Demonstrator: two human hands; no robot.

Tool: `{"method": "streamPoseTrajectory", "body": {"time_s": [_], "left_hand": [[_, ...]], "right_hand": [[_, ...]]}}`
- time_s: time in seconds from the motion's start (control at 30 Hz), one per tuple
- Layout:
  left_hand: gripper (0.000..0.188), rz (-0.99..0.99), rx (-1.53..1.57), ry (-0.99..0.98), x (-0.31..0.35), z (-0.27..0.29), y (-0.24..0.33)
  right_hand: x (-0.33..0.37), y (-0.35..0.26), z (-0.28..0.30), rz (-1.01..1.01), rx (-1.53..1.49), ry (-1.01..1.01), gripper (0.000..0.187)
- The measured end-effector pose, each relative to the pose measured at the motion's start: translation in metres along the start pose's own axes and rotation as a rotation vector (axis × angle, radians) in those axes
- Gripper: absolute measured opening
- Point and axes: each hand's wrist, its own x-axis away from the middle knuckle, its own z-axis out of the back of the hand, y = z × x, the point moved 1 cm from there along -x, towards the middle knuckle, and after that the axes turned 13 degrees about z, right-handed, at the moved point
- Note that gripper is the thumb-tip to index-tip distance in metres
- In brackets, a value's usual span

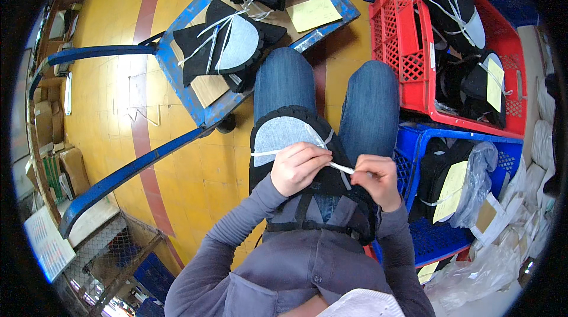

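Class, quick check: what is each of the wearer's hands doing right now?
Left hand: closed, pinching the white tie above the black-and-grey bundle.
Right hand: closed, pinching the same tie farther right.

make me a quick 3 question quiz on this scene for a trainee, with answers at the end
1. True or false: the red crate stands on the person's right.
2. Multiple choice: what do the left grip and right grip both pinch?
a) a yellow paper
b) a white strip
c) a piece of cardboard
3. Fill in the colour: the trolley in front and to the left has a ____ frame.

Key: 1. True. 2. b. 3. blue.
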Motion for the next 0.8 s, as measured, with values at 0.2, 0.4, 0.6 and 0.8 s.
{"method": "streamPoseTrajectory", "body": {"time_s": [0.2,0.4,0.6,0.8], "left_hand": [[0.012,0.212,0.203,0.082,-0.006,0.003,-0.006],[0.020,0.169,0.107,-0.012,-0.018,0.000,-0.011],[0.022,0.176,-0.128,-0.057,-0.014,-0.001,-0.009],[0.009,0.141,-0.142,0.039,-0.011,-0.008,-0.012]], "right_hand": [[-0.003,0.038,0.001,-0.150,-0.394,0.450,0.026],[-0.011,0.012,-0.030,0.181,0.653,-0.099,0.022],[0.006,-0.083,0.001,0.679,0.368,-0.169,0.026],[0.014,-0.014,0.026,0.489,-0.127,0.286,0.020]]}}
